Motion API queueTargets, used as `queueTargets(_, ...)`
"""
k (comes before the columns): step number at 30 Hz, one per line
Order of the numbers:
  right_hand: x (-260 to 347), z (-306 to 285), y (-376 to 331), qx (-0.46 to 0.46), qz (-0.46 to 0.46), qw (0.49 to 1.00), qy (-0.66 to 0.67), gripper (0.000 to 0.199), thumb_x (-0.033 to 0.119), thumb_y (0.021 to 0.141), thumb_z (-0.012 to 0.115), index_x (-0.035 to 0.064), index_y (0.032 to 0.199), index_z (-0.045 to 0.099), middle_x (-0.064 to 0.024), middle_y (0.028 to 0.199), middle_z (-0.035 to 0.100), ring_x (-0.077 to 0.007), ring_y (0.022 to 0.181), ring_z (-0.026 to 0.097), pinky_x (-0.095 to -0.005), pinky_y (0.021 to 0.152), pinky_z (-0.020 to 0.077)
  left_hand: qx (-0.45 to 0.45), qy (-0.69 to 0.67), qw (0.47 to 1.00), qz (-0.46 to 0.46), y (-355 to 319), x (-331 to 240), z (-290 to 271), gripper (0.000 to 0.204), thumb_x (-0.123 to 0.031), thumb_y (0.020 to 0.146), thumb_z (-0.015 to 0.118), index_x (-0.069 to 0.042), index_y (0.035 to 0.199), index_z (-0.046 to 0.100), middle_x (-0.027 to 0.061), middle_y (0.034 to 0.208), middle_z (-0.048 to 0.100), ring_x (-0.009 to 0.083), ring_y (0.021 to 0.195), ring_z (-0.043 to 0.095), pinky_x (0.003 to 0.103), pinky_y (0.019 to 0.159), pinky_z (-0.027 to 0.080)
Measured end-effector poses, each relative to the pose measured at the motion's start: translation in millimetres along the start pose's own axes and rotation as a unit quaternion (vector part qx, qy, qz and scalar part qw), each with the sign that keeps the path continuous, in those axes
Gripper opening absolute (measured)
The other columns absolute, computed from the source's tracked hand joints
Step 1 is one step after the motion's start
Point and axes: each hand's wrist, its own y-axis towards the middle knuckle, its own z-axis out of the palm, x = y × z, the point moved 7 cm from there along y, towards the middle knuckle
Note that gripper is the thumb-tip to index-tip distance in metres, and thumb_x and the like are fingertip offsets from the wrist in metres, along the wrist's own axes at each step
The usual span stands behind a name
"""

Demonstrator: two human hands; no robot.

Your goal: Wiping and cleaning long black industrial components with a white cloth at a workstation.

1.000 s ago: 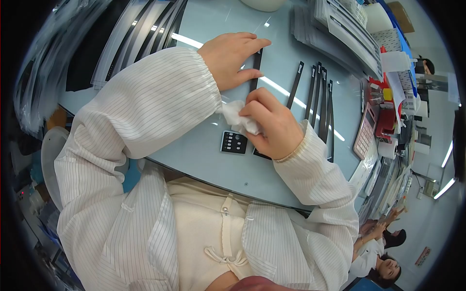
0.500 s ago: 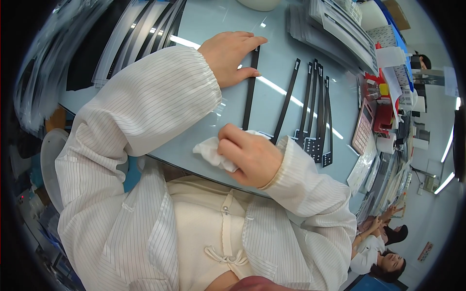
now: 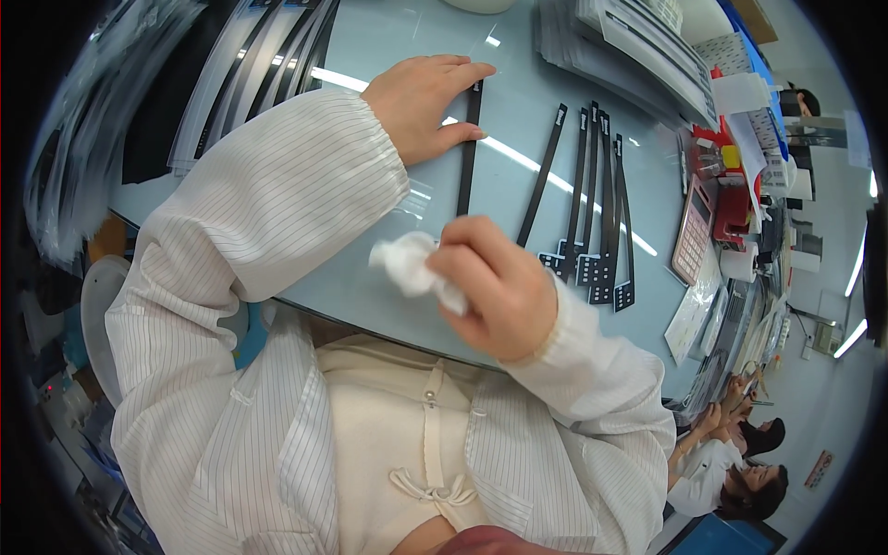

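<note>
My left hand rests on the table with its fingers stretched out. Its fingertips and thumb touch the upper part of a long, narrow black strip. In my right hand is a crumpled white cloth or tissue, pinched between thumb and fingers and bunched toward the left. That hand hides the strip's near end. Just to the right lies another black strip, its lower end behind my right hand. Beyond it, several more black strips fan out, with wider near ends patterned with small white squares.
Clear plastic sheets with dark bands lie at the left of the glossy table. A stack of similar sheets stands at the far right. A pink calculator sits near the right edge. Two people are at lower right.
My right hand has lifted slightly and shifted right with the white cloth or tissue. My left hand stays on the strip. The whole view has shifted a little.
</note>
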Motion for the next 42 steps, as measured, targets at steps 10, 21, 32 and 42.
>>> queueTargets(10, 33.3, 55.1, -36.6, 0.131, 0.008, 0.988, 0.078, 0.034, 0.005, 0.064, 0.071, 0.0011, 0.092, 0.050, -0.0136, 0.094, 0.050, -0.0264, 0.073, 0.060, -0.0337, 0.061, 0.0499, -0.028, 0.023, 0.999, 0.030, 1.9, -2.8, -1.0, 0.059, -0.027, 0.081, 0.072, -0.006, 0.130, 0.048, 0.0132, 0.118, 0.058, 0.0300, 0.110, 0.056, 0.038, 0.097, 0.045)
queueTargets(21, -6.7, 15.6, -20.8, 0.044, 0.074, 0.990, -0.109, 0.038, 0.002, 0.064, 0.071, -0.0020, 0.098, 0.055, -0.0141, 0.093, 0.052, -0.0279, 0.069, 0.061, -0.0333, 0.060, 0.0507, -0.043, 0.027, 0.998, 0.046, 1.9, 3.1, 2.1, 0.060, -0.028, 0.082, 0.072, -0.006, 0.131, 0.047, 0.0134, 0.118, 0.058, 0.0307, 0.109, 0.056, 0.038, 0.097, 0.045)
queueTargets(32, 8.8, 2.3, -14.8, -0.017, 0.032, 0.997, -0.068, 0.041, 0.001, 0.061, 0.072, -0.0011, 0.099, 0.058, -0.0148, 0.092, 0.056, -0.0277, 0.068, 0.061, -0.0329, 0.058, 0.0509, -0.024, 0.020, 0.999, 0.043, 2.7, -0.1, 1.8, 0.059, -0.030, 0.083, 0.071, -0.006, 0.131, 0.047, 0.0141, 0.121, 0.057, 0.0310, 0.112, 0.055, 0.038, 0.099, 0.044)
queueTargets(42, 39.9, 11.8, -30.4, 0.080, -0.039, 0.994, 0.061, 0.023, 0.008, 0.066, 0.066, 0.0039, 0.087, 0.056, -0.0093, 0.082, 0.050, -0.0246, 0.061, 0.058, -0.0345, 0.051, 0.0479, 0.000, 0.016, 0.999, 0.048, 6.8, -10.9, -4.1, 0.055, -0.028, 0.086, 0.067, -0.008, 0.134, 0.047, 0.0163, 0.128, 0.055, 0.0327, 0.120, 0.051, 0.040, 0.104, 0.040)
